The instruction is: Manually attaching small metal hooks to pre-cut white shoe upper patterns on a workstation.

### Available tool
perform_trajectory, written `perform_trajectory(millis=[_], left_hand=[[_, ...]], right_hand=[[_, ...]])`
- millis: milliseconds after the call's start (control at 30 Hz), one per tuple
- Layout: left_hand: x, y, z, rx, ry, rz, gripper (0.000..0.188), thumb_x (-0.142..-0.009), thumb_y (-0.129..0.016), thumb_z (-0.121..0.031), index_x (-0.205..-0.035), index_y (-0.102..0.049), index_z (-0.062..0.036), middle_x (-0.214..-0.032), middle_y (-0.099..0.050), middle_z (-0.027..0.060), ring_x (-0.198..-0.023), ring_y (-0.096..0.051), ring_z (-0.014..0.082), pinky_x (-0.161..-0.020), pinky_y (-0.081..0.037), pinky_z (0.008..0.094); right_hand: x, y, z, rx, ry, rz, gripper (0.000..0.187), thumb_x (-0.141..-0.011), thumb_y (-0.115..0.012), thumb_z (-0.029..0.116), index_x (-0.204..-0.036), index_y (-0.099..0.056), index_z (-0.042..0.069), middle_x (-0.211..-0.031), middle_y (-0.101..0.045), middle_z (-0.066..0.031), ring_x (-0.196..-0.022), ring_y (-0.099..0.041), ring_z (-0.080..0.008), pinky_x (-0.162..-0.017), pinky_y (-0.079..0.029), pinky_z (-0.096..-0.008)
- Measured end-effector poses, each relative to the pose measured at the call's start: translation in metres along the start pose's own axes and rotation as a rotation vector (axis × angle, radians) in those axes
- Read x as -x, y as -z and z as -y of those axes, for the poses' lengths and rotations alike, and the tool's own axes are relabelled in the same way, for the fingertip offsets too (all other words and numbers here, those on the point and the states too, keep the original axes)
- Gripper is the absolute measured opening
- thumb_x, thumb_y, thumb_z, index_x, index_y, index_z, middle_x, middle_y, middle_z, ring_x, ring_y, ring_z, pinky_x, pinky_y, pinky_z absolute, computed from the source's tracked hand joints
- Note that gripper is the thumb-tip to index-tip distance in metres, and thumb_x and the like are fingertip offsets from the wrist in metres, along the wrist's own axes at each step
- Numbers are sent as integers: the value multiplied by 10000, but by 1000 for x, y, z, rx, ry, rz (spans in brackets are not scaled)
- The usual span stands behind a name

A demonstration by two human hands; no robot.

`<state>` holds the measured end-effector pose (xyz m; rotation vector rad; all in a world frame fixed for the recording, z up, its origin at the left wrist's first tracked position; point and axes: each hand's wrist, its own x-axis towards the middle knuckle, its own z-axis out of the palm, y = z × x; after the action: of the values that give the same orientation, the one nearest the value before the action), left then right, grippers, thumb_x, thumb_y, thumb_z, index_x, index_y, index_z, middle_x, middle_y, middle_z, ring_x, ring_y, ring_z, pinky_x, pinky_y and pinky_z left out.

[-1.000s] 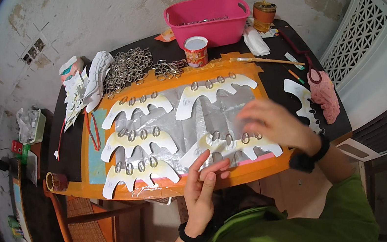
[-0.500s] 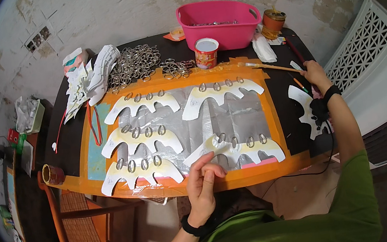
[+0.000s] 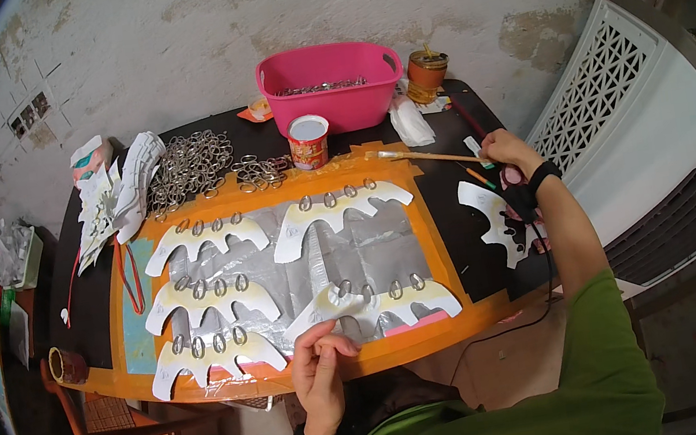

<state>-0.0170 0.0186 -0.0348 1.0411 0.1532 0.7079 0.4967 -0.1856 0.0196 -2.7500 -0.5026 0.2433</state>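
My left hand (image 3: 319, 377) is at the table's front edge, fingers curled and thumb against them, with nothing visible in it. Just beyond it lies a white scalloped cutout (image 3: 426, 298) with metal oval rings along its top; its left end looks bent up. My right hand (image 3: 512, 152) reaches to the table's right side, fingers drawn together beside a small white-and-green item (image 3: 475, 146). Whatever those fingers pinch is too small to make out. The handle of a wooden brush (image 3: 433, 155) ends close to them. Several similar ringed cutouts (image 3: 210, 302) lie on the taped grey sheet (image 3: 369, 241).
Behind stand a pink basket (image 3: 338, 112) of metal pieces, a red can (image 3: 309, 147) and a brown jar (image 3: 428, 74). A heap of metal rings (image 3: 189, 164) lies left of them. Near my right forearm are a cutout (image 3: 482, 207) and a black cable (image 3: 548, 269). A white air cooler (image 3: 631, 142) stands at right.
The view has swung to the right. My right hand has gone slightly farther past the brush handle, while the brush stays put. My left hand keeps nearly the same curled pose.
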Motion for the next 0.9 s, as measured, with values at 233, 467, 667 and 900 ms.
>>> perform_trajectory(millis=[233, 467, 667, 900], left_hand=[[-10, 12, -1, 525, 49, 15, 515, -1136, -364, -495, -1289, -576, -52, -734, -409, -7, -712, -441, 152, -786, -403, 335], [-11, 15, -1, 560, 45, 103, 643, -1130, -228, -602, -1267, -610, -104, -688, -318, -40, -635, -340, 121, -722, -368, 337], [-13, 15, -2, 539, 63, 105, 640, -1134, -208, -595, -1268, -603, -110, -681, -311, -39, -631, -332, 123, -715, -372, 326], [-13, 13, 2, 432, 56, 102, 635, -1135, -202, -592, -1239, -590, -100, -673, -320, -34, -634, -352, 135, -715, -379, 331]], right_hand=[[-30, -24, 6, 299, 82, -134, 237, -729, -874, 156, -860, -711, 45, -833, -737, -159, -777, -715, -287, -691, -556, -429], [-41, -32, 0, -423, 228, -430, 190, -857, -830, 96, -889, -643, 78, -753, -586, 25, -716, -527, -78, -658, -450, -278], [43, 20, 73, -1011, 404, -443, 124, -1010, -685, 82, -1115, -636, 39, -921, -658, 23, -834, -601, -60, -751, -469, -226], [224, -10, 144, -901, 622, -64, 199, -996, -655, 26, -1194, -640, 13, -996, -675, -7, -855, -620, -51, -755, -505, -222]])
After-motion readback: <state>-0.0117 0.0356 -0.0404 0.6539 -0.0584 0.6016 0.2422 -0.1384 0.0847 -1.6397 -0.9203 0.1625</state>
